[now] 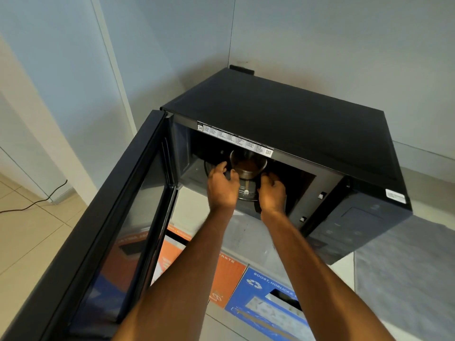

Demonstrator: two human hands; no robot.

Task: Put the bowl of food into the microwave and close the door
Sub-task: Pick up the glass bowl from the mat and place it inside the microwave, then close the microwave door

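Bowl: clear glass bowl [248, 166] w/ brown food, already inside the microwave [290, 124] cavity, on or just above the glass turntable [246, 193]; can't tell if it's fully set down.
Left hand: left hand [222, 184] reaches into the cavity at the bowl's left side, fingers curled toward its wall; looks like touching, but a firm grasp vs. just letting go can't be told.
Right hand: right hand [272, 191] mirrors it on the bowl's right side, fingers bent inward near the rim; same doubt re grip.
Door: door [118, 217] swung wide open to the left, hinge side at the cavity's left edge; glass panel reflects the coloured boxes [266, 296] below.
Done so far: door open, bowl in the cavity, approx. centred on the turntable.
Left to do: confirm bowl sits flat, free both hands, pull arms out past the frame, swing door shut till it latches.
Progress est.: roughly halfway or a bit over; placing nearly finished, closing not yet begun.
Risk: forearms are in the door's path, so they must clear the opening first.
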